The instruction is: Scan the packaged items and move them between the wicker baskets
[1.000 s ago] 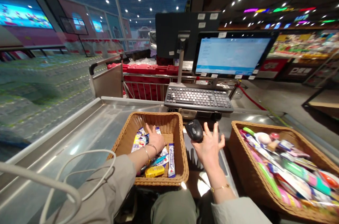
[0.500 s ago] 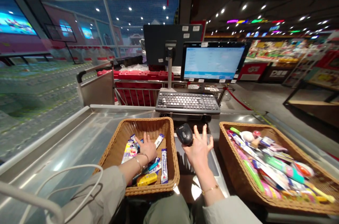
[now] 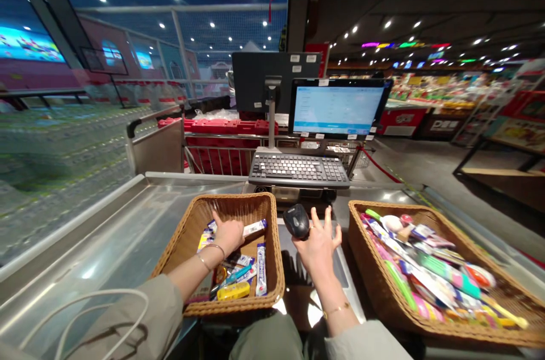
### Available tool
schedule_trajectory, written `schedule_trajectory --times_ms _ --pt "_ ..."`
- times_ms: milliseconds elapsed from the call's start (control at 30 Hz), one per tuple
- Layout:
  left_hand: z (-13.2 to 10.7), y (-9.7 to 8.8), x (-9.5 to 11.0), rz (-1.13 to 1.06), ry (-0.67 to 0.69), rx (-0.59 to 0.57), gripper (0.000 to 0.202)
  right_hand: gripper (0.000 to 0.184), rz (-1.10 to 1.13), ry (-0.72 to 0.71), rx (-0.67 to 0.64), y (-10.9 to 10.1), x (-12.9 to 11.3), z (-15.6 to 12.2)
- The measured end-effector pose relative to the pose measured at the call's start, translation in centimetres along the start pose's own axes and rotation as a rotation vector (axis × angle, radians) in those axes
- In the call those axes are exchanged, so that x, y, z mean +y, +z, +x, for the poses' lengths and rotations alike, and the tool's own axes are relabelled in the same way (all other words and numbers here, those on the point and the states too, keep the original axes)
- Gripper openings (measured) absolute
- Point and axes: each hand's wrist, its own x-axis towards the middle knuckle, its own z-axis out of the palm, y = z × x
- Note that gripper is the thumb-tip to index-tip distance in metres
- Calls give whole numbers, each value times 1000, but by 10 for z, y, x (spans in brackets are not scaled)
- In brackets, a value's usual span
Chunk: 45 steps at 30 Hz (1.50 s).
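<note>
My left hand [image 3: 227, 233] reaches into the left wicker basket [image 3: 272, 269], its fingers curled on a long white packet [image 3: 254, 227] that sticks out to the right. Small packets, a yellow item [image 3: 232, 291] and a white-and-blue tube [image 3: 260, 269] lie in that basket. My right hand [image 3: 319, 241] hovers between the two baskets. A black barcode scanner [image 3: 297, 221] is gripped between its thumb and forefinger, and the other fingers are spread upward.
A right wicker basket [image 3: 426, 323] holds several colourful toothbrush packs and tubes. Behind stand a keyboard [image 3: 298, 170], a lit till screen [image 3: 338, 109] and a second monitor's back [image 3: 259, 79]. A steel counter [image 3: 123, 235] stretches left, and red trolleys [image 3: 221, 138] stand beyond.
My left hand moved toward the far side of the basket and curled onto the white packet, which now lies level. My right hand with the scanner barely shifted. The camera view tilted slightly.
</note>
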Motion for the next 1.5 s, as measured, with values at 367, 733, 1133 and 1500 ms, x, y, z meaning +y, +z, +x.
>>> schedule_trajectory --times_ms 367,733,1133,1500 --pt "-14 -25 -21 -10 86 335 25 28 5 -44 -12 -2 5 -5" --pt "-24 -37 -11 -31 130 546 26 29 -4 -139 -63 -10 4 -9" --pt "-25 -52 -2 -89 63 586 30 27 38 -162 -20 -13 3 -11" --pt "-16 -55 36 -82 150 644 31 24 26 -200 23 -6 13 -11"
